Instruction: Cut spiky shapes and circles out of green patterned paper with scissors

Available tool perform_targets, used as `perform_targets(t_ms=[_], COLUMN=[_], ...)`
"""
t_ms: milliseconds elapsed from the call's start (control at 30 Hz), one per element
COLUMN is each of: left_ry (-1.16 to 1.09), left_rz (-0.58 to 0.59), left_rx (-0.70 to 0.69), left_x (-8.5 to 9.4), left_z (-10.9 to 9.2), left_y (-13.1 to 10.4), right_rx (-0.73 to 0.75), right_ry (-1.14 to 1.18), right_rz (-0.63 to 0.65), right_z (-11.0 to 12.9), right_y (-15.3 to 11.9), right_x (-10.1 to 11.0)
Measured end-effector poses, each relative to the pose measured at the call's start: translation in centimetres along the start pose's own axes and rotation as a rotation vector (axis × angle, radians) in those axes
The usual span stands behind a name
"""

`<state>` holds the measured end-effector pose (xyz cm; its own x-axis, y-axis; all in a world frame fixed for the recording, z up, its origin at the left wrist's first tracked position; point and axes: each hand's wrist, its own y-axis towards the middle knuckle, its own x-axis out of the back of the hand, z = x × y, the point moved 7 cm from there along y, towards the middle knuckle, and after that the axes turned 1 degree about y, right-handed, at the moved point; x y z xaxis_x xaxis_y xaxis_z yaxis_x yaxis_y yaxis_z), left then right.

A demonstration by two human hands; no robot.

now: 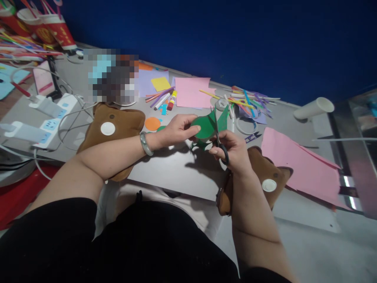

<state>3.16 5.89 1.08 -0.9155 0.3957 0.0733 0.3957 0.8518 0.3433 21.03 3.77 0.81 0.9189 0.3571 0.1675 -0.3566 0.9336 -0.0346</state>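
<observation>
Pinched between the thumb and fingers of my left hand (183, 129) is a piece of green paper (204, 126), held above the table. My right hand (232, 151) grips a pair of scissors (225, 154) by the dark handles. The blades point away from me and cross the green paper, with a pointed green part to their right and a ragged strip hanging below. Under my left forearm lies a brown cushion (123, 122) with a white round button, and a similar brown cushion (265, 169) lies beside my right forearm.
Pink sheets (193, 92) lie at the back, with markers, a glue stick (172, 100) and coloured sticks around them. More pink paper (303, 165) is at the right, near a white tube (315, 108). A power strip (54, 122) with cables and a phone (44, 78) sit left.
</observation>
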Motion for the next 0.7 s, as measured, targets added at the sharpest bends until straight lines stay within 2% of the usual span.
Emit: perform_targets(t_ms=[367, 700], left_ry=[0.003, 0.024], left_rz=[0.001, -0.047], left_rx=[-0.028, -0.079], left_x=[0.11, 0.49], left_z=[0.17, 0.11], left_y=[0.12, 0.22], right_rx=[-0.025, -0.034], right_ry=[0.021, 0.012], right_rz=[-0.014, -0.009], right_z=[-0.45, -0.12], right_y=[-0.02, 0.07], right_x=[0.29, 0.17])
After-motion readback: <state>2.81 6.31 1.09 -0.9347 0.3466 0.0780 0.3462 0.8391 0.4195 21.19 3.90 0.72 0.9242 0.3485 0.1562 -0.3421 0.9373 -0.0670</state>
